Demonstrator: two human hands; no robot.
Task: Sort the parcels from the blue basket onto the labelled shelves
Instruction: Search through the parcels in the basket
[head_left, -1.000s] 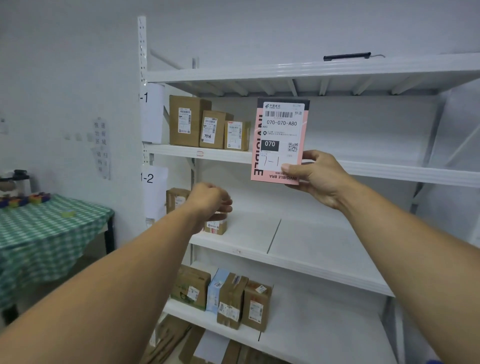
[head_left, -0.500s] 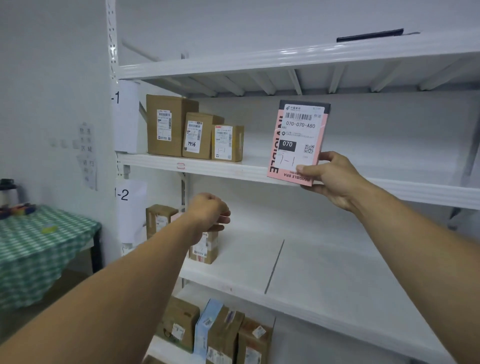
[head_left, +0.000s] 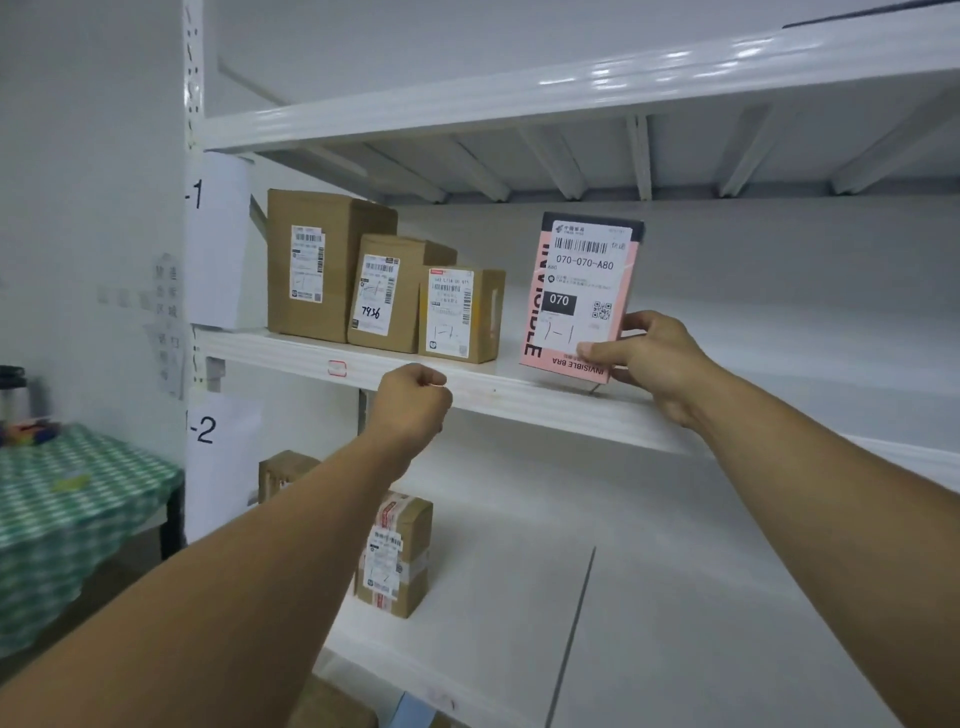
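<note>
My right hand (head_left: 652, 358) grips a flat pink parcel (head_left: 579, 296) by its lower right corner. The parcel stands upright, its bottom edge at the front of the white shelf (head_left: 498, 387) marked 1-1, and "1-1" is handwritten on its label. Three brown parcels (head_left: 374, 283) stand in a row to its left on the same shelf. My left hand (head_left: 410, 402) is a loose fist holding nothing, raised in front of the shelf's front edge. The blue basket is out of view.
A paper sign reading -1 (head_left: 215, 234) hangs on the left upright, with a -2 sign (head_left: 218, 447) below it. Two taped brown boxes (head_left: 397, 556) sit on the lower shelf. A table with a green checked cloth (head_left: 67, 514) stands at the left.
My right hand has carried the pink parcel down and onto the 1-1 shelf, right of the brown parcels. My left fist has risen to the shelf edge. The view has moved closer.
</note>
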